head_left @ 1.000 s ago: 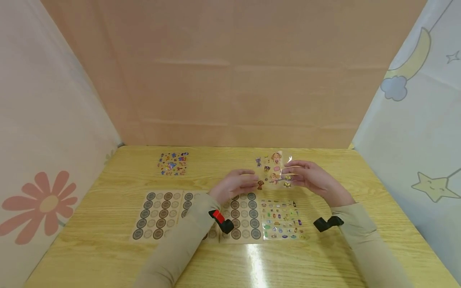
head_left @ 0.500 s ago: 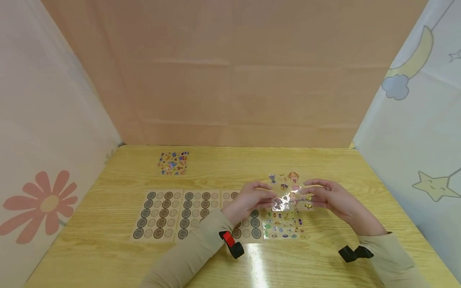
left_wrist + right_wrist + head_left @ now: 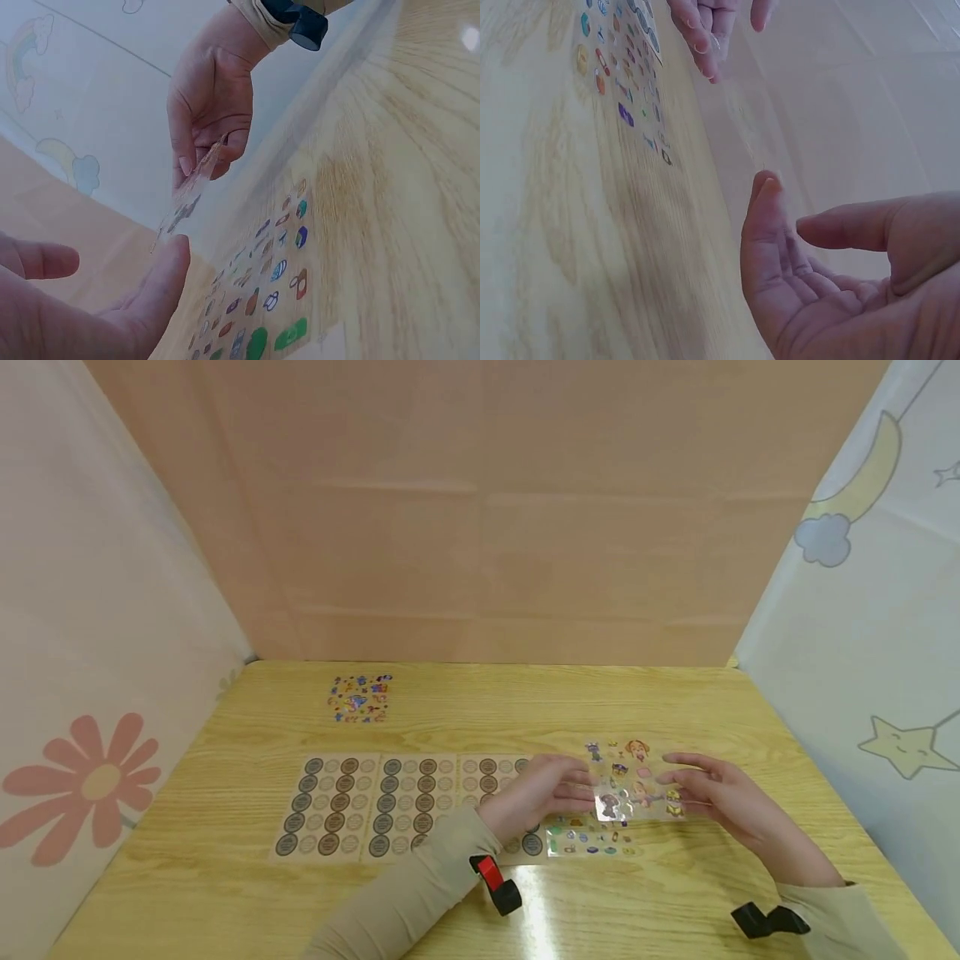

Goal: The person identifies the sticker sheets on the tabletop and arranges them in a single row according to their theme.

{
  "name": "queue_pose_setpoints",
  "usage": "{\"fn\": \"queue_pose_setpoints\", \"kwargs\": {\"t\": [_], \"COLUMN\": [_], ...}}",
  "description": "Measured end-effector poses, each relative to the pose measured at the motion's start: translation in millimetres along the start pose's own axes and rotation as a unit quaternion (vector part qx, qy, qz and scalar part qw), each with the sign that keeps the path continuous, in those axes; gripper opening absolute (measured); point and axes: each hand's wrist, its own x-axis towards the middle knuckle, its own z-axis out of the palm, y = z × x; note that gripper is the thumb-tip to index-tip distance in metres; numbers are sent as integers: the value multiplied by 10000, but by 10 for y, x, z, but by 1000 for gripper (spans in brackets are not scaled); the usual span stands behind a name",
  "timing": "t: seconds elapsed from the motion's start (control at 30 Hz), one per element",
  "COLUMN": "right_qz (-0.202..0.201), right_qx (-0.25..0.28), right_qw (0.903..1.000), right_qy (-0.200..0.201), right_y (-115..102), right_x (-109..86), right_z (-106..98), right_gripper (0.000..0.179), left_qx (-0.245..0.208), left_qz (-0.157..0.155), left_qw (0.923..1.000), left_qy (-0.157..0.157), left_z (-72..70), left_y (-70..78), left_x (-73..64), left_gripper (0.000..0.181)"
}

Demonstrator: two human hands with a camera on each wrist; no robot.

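Between both hands hangs a clear sticker sheet [image 3: 622, 781] printed with cartoon puppies, tilted above the table. My left hand [image 3: 538, 795] is at its left edge; the left wrist view shows nearly straight fingers touching the sheet [image 3: 184, 206] and the thumb apart. At the opposite edge, my right hand [image 3: 727, 802] touches the sheet with its fingertips [image 3: 765, 187], thumb also apart in the right wrist view. Below lies another clear sheet of small colourful stickers [image 3: 592, 843], partly covered by the held one.
Sheets of round brown-and-white labels [image 3: 326, 810] lie side by side along the left and middle. A small colourful sticker sheet [image 3: 360, 700] lies at the back left. Wood-grain tabletop [image 3: 225, 893] is bounded by a pink back panel [image 3: 480, 568] and patterned side panels.
Both hands have moved right and toward the front with the puppy sticker sheet between them. It now overlaps the small-sticker sheet. The other sheets lie where they were.
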Motion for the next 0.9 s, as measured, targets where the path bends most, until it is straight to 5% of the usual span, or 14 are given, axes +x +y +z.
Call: {"fn": "queue_pose_setpoints", "kwargs": {"t": [0.3, 0.7, 0.9], "right_qz": [526, 789, 857], "right_qx": [348, 1031, 875], "right_qw": [9972, 9892, 9896], "right_qy": [407, 683, 750], "right_y": [10, 66, 114], "right_x": [-136, -284, -326], "right_z": [-93, -178, -227], "right_gripper": [22, 22, 23], "left_qx": [-312, -444, -686], "left_qz": [-310, -486, -578], "left_qw": [9990, 9977, 9959], "left_qy": [-37, -157, 61], "left_z": [149, 329, 408], "left_y": [-56, -221, -252], "left_x": [35, 105, 104], "left_gripper": [35, 48, 56]}}
